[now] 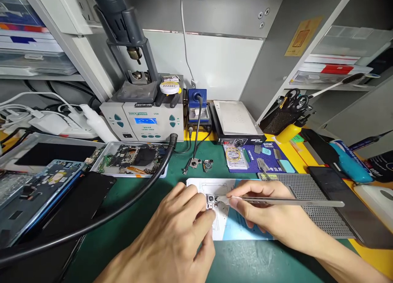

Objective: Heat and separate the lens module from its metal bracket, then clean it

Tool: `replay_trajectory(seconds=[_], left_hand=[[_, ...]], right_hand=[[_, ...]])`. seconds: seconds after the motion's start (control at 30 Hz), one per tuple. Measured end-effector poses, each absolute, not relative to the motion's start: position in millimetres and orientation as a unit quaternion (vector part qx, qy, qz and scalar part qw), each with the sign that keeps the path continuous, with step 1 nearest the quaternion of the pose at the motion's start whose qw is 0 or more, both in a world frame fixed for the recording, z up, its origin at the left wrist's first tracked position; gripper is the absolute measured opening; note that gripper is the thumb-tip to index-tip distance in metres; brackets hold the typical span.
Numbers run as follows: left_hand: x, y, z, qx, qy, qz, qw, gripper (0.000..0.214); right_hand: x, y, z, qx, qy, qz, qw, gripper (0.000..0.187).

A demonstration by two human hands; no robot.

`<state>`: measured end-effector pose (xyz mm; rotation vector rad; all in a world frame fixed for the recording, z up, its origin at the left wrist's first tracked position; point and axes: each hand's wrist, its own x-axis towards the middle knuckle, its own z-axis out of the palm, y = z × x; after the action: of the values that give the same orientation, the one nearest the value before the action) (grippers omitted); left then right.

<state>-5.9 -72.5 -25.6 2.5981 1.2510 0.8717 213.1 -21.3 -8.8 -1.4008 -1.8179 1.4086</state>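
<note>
A small square camera module (211, 199) with a dark round lens rests over a printed white-and-blue card (225, 229) in the middle of the bench. My left hand (181, 221) is closed at its left side, with thumb and fingertips pinching its edge. Between the thumb and fingers of my right hand (267, 201) lies a slim metal tool (294, 202), held nearly level. White material, like tissue, covers its tip, which touches or nearly touches the module from the right. Behind the card lie two more small camera modules (194, 163) on the green mat.
A hot-air station (144, 119), soldering iron stand (198, 107) and heating plate (238, 119) line the back. A black hose (129, 205) crosses the left side. Phone parts (46, 197) and a parts tray (132, 158) lie left; a perforated grey mat (319, 205) and dark phone (346, 201) lie right.
</note>
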Motion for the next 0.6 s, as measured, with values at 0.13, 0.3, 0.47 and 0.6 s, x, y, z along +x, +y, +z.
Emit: replay_trajectory(seconds=[0.13,0.3,0.47,0.6], left_hand=[[-6.0,-70.7,-26.4,0.861,0.412,0.292,0.059,0.017],[-4.6,-70.6,-24.0,0.860,0.421,0.283,0.053,0.018],[-4.7,-73.7,-23.7,0.858,0.426,0.281,0.057,0.017],[-5.5,-74.8,-25.3,0.859,0.426,0.278,0.065,0.019]], right_hand=[[213.8,-20.5,-10.1,-0.509,-0.679,0.483,0.216,0.022],[213.3,-20.9,-11.4,-0.506,-0.680,0.481,0.223,0.021],[214.0,-21.8,-10.3,-0.507,-0.680,0.480,0.223,0.019],[214.2,-20.6,-9.9,-0.506,-0.680,0.483,0.221,0.021]])
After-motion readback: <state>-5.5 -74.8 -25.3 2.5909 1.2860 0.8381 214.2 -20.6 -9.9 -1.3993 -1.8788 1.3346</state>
